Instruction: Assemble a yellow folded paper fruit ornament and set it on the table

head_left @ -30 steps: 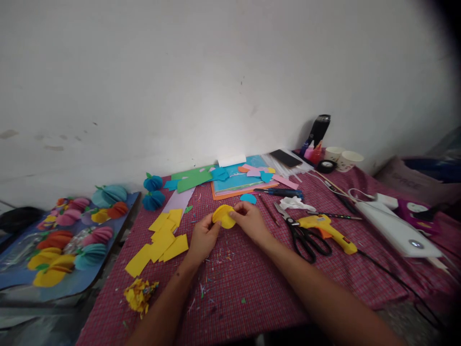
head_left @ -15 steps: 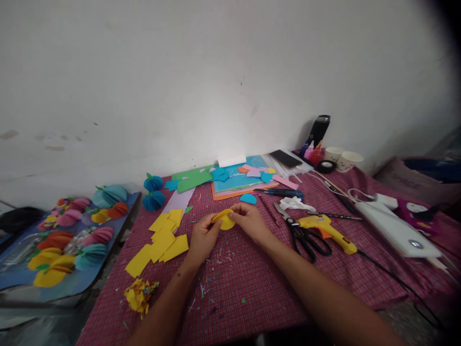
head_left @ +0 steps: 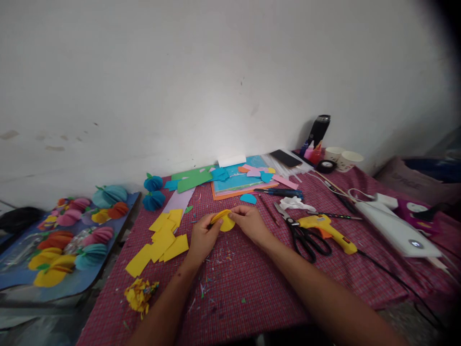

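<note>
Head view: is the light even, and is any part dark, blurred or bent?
Head view: soft, even light on the white wall, no hard shadows; a bright patch near the white card; dark vignette in the right corners; table edges bow outward; the left hand and right hand on the yellow paper circle look fairly sharp, slightly soft.

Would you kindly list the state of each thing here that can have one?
Yellow disc: folded over, pinched by both hands.
Left hand: grip shut on the disc.
Right hand: grip shut on the disc.
Scissors: blades closed, lying flat.
Glue gun: lying on its side.
Cups: upright.
Phone: screen dark.
</note>
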`<state>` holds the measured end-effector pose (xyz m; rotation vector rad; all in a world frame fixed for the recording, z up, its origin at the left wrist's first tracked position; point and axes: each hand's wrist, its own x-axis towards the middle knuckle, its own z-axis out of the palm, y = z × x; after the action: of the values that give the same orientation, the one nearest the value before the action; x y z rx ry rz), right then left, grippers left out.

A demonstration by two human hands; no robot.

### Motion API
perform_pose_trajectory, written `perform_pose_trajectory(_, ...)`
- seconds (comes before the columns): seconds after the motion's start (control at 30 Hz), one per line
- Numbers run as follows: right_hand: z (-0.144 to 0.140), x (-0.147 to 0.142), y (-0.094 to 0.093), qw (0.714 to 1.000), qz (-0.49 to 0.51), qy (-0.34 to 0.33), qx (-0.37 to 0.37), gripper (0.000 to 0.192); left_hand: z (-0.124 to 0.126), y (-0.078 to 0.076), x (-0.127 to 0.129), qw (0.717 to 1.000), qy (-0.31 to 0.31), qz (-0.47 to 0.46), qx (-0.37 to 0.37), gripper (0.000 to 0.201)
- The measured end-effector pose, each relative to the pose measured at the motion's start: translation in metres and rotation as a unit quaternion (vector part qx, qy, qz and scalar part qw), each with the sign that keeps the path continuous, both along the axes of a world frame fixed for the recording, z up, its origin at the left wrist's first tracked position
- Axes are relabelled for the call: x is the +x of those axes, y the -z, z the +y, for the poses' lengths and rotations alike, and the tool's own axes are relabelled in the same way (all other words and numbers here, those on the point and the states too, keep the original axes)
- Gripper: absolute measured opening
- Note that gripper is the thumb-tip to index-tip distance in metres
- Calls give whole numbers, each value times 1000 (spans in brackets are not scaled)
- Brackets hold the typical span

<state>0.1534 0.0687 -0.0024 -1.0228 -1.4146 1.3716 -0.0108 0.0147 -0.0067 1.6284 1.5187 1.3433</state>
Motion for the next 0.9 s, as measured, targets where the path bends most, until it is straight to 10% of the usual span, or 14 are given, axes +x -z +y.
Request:
perform_pose_trajectory(0.57, -1, -2, 3, 1000, 12, -25, 8, 23, 2, 5, -3, 1000, -11, 5, -1, 23)
perform_pose_trajectory(0.9, 5, 0, 9, 999, 31, -9, -20, 20, 0, -1, 0, 984, 104, -143, -32, 42)
